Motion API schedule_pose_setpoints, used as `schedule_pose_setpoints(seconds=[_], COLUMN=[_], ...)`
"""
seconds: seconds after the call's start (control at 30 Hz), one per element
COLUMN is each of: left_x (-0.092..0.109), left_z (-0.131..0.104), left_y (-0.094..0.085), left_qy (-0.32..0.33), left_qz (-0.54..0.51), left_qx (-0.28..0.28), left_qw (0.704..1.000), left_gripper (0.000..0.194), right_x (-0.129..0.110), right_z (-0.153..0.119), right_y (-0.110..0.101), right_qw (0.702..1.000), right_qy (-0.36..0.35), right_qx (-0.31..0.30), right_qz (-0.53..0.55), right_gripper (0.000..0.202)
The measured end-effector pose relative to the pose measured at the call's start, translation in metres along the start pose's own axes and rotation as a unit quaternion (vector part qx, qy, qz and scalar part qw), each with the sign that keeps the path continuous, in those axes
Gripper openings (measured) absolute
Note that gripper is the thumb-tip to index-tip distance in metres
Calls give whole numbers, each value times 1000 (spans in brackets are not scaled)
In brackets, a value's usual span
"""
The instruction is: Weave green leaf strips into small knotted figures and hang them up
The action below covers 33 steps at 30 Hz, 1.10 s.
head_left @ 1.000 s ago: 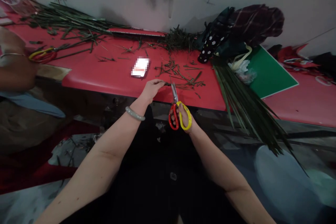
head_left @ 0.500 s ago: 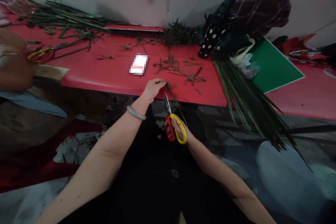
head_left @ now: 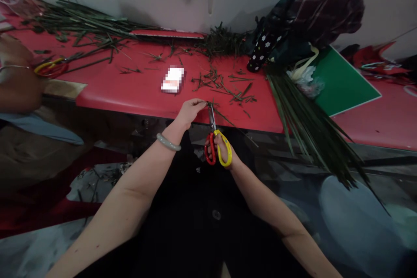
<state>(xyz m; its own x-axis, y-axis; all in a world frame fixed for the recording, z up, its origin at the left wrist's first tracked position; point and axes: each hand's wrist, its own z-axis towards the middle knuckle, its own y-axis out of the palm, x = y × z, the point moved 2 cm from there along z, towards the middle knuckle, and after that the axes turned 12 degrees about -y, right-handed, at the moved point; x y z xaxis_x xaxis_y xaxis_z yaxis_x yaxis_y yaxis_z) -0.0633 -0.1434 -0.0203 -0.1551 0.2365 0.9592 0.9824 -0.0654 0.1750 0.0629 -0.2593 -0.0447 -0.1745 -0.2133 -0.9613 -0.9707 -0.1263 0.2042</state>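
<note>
My left hand (head_left: 191,110) pinches a small green piece woven or knotted from leaf strips (head_left: 211,104) above the red table's front edge. A thin leaf tail trails from it down to the right. My right hand (head_left: 222,148) grips scissors (head_left: 213,122) with one red and one yellow handle loop. Their blades point up and away from me, with the tips at the green piece by my left fingertips. Whether the tips touch it I cannot make out. Cut leaf scraps (head_left: 228,89) lie just beyond my hands.
On the red table (head_left: 137,91) lies a blurred-out phone-like rectangle (head_left: 172,80). Long leaves (head_left: 309,126) overhang the edge at right, near a green board (head_left: 345,80) and a flowered black umbrella (head_left: 259,52). At left are a co-worker's arm (head_left: 19,76), other scissors (head_left: 50,67) and a leaf pile (head_left: 87,21).
My right hand has moved the scissors up and forward, bringing the blade tips to the green piece. The leaf tail has swung to the right. My left hand has barely moved.
</note>
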Motion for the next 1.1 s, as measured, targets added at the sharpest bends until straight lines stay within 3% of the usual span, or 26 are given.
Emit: schedule_pose_setpoints(seconds=[0.4, 0.6, 0.9, 1.1], left_x=[4, 5, 4, 3], left_z=[-10, -16, -12, -17], left_y=[2, 2, -4, 0], left_qy=[-10, -5, -1, -14], left_qz=[37, 39, 6, 9], left_qx=[9, -8, 1, 0], left_qw=[999, 999, 1000, 1000], left_gripper=[13, 14, 15, 12], right_x=[-6, -11, -14, -5], right_z=[9, 14, -14, -15], right_y=[-2, -6, -19, -26], right_qw=[1000, 999, 998, 997], right_qy=[-26, -32, -19, -9], right_qx=[-3, 38, -62, -76], right_qz=[-9, 12, 12, 3], right_gripper=[57, 55, 61, 59])
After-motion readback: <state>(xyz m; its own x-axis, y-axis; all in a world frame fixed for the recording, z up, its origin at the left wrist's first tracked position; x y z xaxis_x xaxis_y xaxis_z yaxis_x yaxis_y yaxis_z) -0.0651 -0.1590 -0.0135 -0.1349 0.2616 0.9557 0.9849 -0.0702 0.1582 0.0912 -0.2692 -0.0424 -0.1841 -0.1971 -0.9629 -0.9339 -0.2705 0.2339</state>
